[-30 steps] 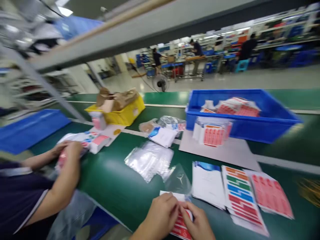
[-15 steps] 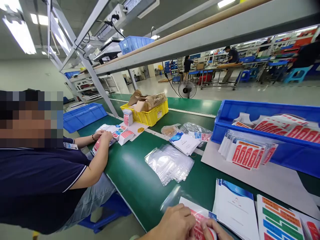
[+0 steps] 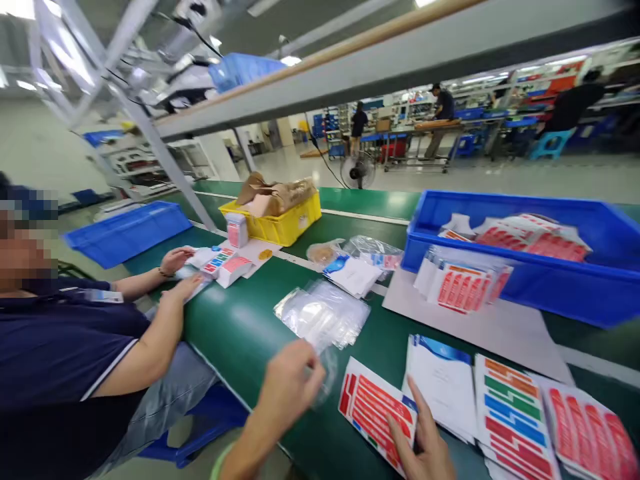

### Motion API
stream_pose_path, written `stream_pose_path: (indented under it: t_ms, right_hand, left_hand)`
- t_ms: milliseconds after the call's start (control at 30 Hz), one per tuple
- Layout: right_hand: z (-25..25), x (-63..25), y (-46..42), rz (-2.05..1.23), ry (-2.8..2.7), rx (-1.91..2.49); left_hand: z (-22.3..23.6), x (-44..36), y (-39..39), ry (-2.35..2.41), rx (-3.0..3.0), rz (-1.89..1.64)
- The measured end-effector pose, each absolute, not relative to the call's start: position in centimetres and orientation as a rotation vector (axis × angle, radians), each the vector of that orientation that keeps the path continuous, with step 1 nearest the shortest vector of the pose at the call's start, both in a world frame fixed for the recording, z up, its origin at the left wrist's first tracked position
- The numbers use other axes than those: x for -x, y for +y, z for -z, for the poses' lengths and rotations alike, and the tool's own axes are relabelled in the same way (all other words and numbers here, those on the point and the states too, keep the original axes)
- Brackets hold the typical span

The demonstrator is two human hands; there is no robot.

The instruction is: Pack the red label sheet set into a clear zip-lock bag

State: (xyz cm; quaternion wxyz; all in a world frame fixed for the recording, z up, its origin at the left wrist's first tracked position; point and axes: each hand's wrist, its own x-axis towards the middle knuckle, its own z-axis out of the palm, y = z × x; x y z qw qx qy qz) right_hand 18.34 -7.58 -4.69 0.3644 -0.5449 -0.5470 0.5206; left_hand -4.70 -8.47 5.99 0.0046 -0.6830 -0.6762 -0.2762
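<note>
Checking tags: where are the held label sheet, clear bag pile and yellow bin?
Held label sheet (image 3: 373,412), head view: printed face.
Clear bag pile (image 3: 323,315), head view: upper surface.
Yellow bin (image 3: 271,230), head view: near wall.

Glossy plastic bags (image 3: 327,312), smooth worktop (image 3: 237,320)

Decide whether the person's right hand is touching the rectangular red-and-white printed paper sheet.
Touching: the head view shows the right hand with its thumb laid over the printed face of the rectangular red-and-white paper sheet.
</note>
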Motion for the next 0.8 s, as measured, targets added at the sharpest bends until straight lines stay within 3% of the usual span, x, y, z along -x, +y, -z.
stream_pose_path:
  t_ms: [267, 567, 800]
  right_hand:
    - [5.5, -18.4, -7.6, -1.359, -1.673, 1.138]
    - [2.9, -18.6, -8.0, -1.655, -0.952, 1.184]
    - [5.1, -18.9, -9.9, -1.663, -0.902, 1.397]
  left_hand:
    - [-8.3, 9.5, -10.5, -1.796, 1.669, 1.001]
    - [1.4, 4.2, -8.9, -2.126, 2.373, 0.741]
    - [4.3, 0.7, -10.0, -2.169, 2.474, 0.765]
